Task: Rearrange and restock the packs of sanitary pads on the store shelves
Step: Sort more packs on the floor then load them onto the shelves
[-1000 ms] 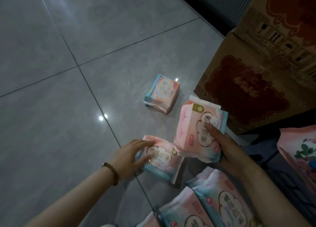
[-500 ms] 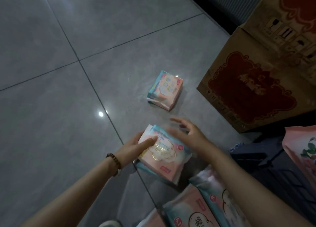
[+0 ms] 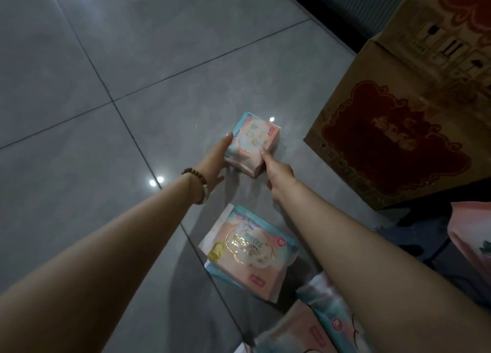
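Floor: grey glossy tiles (image 3: 79, 60) with dark grout lines filled most of the view, dimly lit, with two bright light spots (image 3: 156, 181) reflected just left of the left wrist.
Small pack: a small pack (image 3: 252, 143) of pads, pink and light blue, sat on the floor near the middle of the view, turned at an angle, with one hand on each side.
Left hand: the left hand (image 3: 215, 164) lay with its fingers straight and flat along the pack's left side and the thumb spread away below. It touched the pack but did not curl round it.
Right hand: the right hand (image 3: 279, 172) had its fingers curled, with one fingertip pinching the pack's near right edge.
Bracelet: a bracelet (image 3: 198, 185) of brown and pale beads circled the left wrist.
Larger pack: a larger pack (image 3: 249, 249) with gold lettering and a red round "10" lay flat on the floor between the two forearms, well apart from the small one.
Further packs: further packs (image 3: 313, 326) of the same colours lay at the bottom edge, partly hidden under the right forearm.
Cardboard box: a cardboard box (image 3: 398, 140) with a dark red ornamental print stood on the floor to the right of the small pack, near it but not touching.
Pink package: a pink package (image 3: 473, 233) with a leaf pattern showed at the right edge, cut off by the frame.
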A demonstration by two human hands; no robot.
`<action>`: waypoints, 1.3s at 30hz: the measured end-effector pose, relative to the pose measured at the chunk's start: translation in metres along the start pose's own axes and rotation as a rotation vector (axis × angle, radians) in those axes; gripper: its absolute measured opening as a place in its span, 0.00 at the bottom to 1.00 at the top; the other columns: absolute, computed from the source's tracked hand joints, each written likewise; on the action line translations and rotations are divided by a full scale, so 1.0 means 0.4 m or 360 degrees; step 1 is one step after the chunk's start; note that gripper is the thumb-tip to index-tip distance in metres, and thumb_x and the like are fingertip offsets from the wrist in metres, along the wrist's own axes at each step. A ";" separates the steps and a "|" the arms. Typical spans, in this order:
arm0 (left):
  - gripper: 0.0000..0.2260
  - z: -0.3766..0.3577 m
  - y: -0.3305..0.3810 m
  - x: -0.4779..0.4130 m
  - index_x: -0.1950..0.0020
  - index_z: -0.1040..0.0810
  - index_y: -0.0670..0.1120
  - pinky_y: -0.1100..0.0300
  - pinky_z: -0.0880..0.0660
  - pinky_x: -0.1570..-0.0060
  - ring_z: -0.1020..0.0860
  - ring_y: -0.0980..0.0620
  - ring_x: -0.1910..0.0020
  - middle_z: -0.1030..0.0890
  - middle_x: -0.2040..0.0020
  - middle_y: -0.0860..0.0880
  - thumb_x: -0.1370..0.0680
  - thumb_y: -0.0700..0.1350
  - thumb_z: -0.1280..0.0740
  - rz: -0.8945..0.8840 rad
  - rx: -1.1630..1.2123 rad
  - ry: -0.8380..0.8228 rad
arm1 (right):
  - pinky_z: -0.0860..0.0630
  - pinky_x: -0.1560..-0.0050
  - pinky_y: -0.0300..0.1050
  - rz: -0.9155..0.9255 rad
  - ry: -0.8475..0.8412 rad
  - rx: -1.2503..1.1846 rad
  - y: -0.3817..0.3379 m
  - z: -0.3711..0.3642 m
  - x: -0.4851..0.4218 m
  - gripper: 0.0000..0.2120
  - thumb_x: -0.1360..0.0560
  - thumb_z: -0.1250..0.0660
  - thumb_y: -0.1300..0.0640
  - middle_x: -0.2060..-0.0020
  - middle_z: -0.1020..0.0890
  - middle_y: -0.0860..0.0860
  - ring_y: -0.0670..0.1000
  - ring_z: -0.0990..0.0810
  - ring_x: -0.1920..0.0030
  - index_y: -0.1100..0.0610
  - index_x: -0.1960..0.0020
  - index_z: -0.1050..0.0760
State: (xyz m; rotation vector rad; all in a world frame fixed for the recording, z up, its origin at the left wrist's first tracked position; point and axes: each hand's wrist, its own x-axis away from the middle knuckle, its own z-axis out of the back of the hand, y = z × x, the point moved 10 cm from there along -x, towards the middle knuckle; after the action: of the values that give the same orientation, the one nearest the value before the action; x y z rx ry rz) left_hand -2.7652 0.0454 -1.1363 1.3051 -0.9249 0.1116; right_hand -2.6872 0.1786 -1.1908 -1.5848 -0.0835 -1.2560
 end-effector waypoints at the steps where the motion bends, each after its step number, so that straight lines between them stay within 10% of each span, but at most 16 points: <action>1: 0.27 0.000 0.002 -0.008 0.25 0.40 0.51 0.53 0.41 0.31 0.32 0.51 0.34 0.31 0.32 0.53 0.21 0.62 0.45 -0.0013 -0.0075 0.0026 | 0.25 0.40 0.48 0.0047 0.0049 -0.0035 -0.005 0.001 0.002 0.24 0.25 0.33 0.42 0.43 0.19 0.54 0.55 0.22 0.44 0.58 0.37 0.24; 10: 0.38 -0.041 0.138 0.183 0.44 0.38 0.49 0.64 0.34 0.35 0.39 0.50 0.29 0.42 0.30 0.50 0.41 0.69 0.27 -0.0947 -0.1307 -0.0002 | 0.22 0.66 0.40 0.0315 -0.0293 -0.0145 -0.130 0.055 0.191 0.29 0.29 0.36 0.32 0.55 0.17 0.53 0.48 0.16 0.59 0.57 0.45 0.24; 15: 0.52 -0.149 0.186 0.333 0.28 0.54 0.62 0.66 0.26 0.41 0.26 0.60 0.37 0.28 0.35 0.53 0.40 0.58 0.21 -0.1165 -0.1040 -0.0385 | 0.23 0.59 0.41 0.0474 -0.0756 -0.0064 -0.168 0.065 0.432 0.28 0.21 0.50 0.39 0.60 0.18 0.53 0.47 0.21 0.64 0.58 0.52 0.20; 20: 0.50 -0.140 0.149 0.312 0.24 0.49 0.55 0.73 0.32 0.40 0.31 0.59 0.35 0.33 0.33 0.54 0.36 0.44 0.21 -0.1014 -0.1149 -0.0428 | 0.22 0.45 0.42 0.0444 -0.0733 -0.0268 -0.142 0.066 0.454 0.20 0.18 0.48 0.46 0.50 0.18 0.55 0.51 0.18 0.50 0.58 0.50 0.23; 25: 0.38 -0.081 0.053 0.246 0.26 0.43 0.52 0.70 0.23 0.62 0.21 0.56 0.53 0.25 0.42 0.51 0.29 0.42 0.26 -0.0550 -0.0973 -0.0248 | 0.23 0.45 0.44 0.0530 -0.0441 -0.0207 -0.100 0.149 0.351 0.08 0.20 0.38 0.55 0.51 0.21 0.50 0.48 0.21 0.49 0.58 0.45 0.26; 29: 0.35 -0.033 0.057 0.242 0.26 0.41 0.50 0.62 0.20 0.66 0.17 0.54 0.60 0.19 0.50 0.51 0.29 0.42 0.28 -0.0413 -0.0323 -0.0082 | 0.28 0.38 0.42 0.0557 -0.0300 0.0123 -0.051 0.191 0.336 0.26 0.29 0.29 0.49 0.36 0.29 0.44 0.46 0.29 0.34 0.49 0.33 0.33; 36: 0.33 -0.054 0.058 0.312 0.32 0.32 0.49 0.58 0.19 0.61 0.16 0.47 0.57 0.15 0.51 0.47 0.32 0.60 0.26 -0.0153 -0.0316 -0.0471 | 0.19 0.54 0.42 0.0345 -0.0908 -0.0122 -0.054 0.150 0.502 0.21 0.29 0.30 0.47 0.48 0.15 0.53 0.51 0.16 0.49 0.53 0.39 0.25; 39: 0.38 -0.035 -0.032 0.316 0.29 0.36 0.50 0.55 0.18 0.61 0.16 0.47 0.59 0.17 0.48 0.46 0.35 0.59 0.28 0.0055 -0.0354 -0.0388 | 0.20 0.60 0.37 0.0190 -0.0653 0.0040 0.050 0.168 0.503 0.16 0.32 0.28 0.45 0.54 0.14 0.51 0.47 0.15 0.56 0.53 0.49 0.21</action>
State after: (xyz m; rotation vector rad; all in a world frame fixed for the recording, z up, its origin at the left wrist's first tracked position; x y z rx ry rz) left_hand -2.6685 0.0006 -1.0654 1.1112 -1.1331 -0.1241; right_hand -2.5414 0.1165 -1.0483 -1.7783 -0.2590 -0.8216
